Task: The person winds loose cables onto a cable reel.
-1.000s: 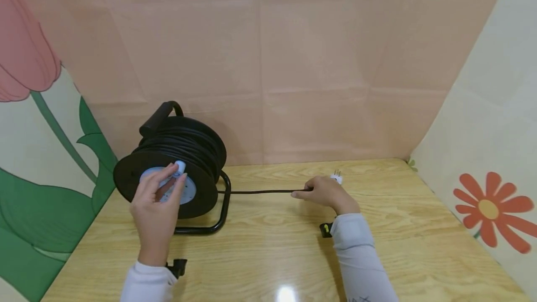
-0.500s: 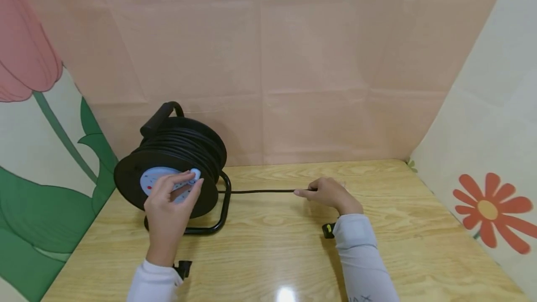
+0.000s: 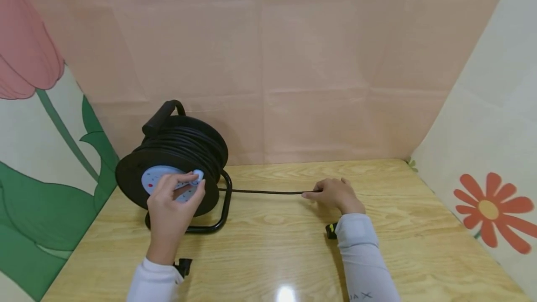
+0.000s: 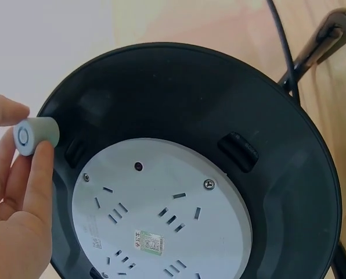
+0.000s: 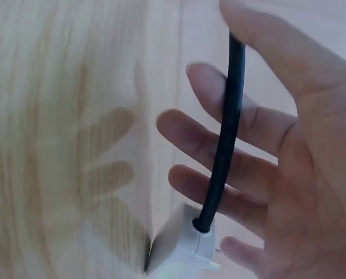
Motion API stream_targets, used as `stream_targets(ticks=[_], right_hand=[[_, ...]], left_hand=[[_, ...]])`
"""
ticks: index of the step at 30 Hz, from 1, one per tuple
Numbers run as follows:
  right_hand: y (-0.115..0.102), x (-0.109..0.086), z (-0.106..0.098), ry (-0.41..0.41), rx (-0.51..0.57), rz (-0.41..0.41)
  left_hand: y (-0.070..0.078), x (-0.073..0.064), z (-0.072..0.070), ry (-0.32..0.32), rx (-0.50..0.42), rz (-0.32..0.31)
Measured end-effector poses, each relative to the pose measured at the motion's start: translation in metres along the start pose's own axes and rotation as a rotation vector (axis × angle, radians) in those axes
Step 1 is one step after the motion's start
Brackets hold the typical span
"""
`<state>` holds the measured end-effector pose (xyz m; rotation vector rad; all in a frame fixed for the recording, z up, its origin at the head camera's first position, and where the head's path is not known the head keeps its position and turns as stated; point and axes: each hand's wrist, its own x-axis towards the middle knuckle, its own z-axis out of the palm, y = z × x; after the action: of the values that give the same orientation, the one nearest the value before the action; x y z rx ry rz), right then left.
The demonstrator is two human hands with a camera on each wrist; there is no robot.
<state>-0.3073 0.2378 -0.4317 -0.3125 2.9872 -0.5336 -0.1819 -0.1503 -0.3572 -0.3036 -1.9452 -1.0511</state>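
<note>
A black cable reel [image 3: 190,136] stands on the left of the table, wound with black cable. Its front flange carries a pale socket plate [image 4: 161,209] with several slots. At the flange's edge sits a small pale winding knob [image 4: 36,135], which my left hand [image 3: 174,213] pinches between thumb and fingers. A length of cable [image 3: 264,192] runs straight from the reel to my right hand [image 3: 335,195]. That hand holds it by thumb and index finger, the other fingers spread behind it. Below the fingers in the right wrist view, the cable ends in a white plug [image 5: 181,247], hidden in the head view.
The reel rests on a black tubular stand [image 3: 222,218] and has a black carrying handle [image 3: 157,118] on top. A wood-grain table [image 3: 268,246] lies beneath everything. Behind rises a pink backdrop [image 3: 293,83], with flower-printed sheets at both sides.
My left hand has swung right and slightly down with the knob, turning the flange and socket plate. The right hand has shifted a little to the right, still holding the cable.
</note>
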Motion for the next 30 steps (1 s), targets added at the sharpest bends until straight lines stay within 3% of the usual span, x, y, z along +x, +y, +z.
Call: stream_targets(ticks=[5, 12, 18, 30], right_hand=[[0.004, -0.003, -0.005, 0.039, -0.046, -0.044], [0.017, -0.006, -0.008, 0.118, -0.006, 0.015], [0.018, 0.002, -0.004, 0.098, 0.101, -0.137], [-0.005, -0.001, -0.011, 0.035, 0.238, -0.235]], left_hand=[[0.001, 0.0, 0.002, -0.032, 0.022, -0.014], [-0.002, -0.004, 0.007, -0.136, 0.066, -0.055], [-0.005, -0.007, 0.009, -0.262, 0.083, -0.107], [-0.009, -0.006, 0.004, -0.515, 0.173, -0.251]])
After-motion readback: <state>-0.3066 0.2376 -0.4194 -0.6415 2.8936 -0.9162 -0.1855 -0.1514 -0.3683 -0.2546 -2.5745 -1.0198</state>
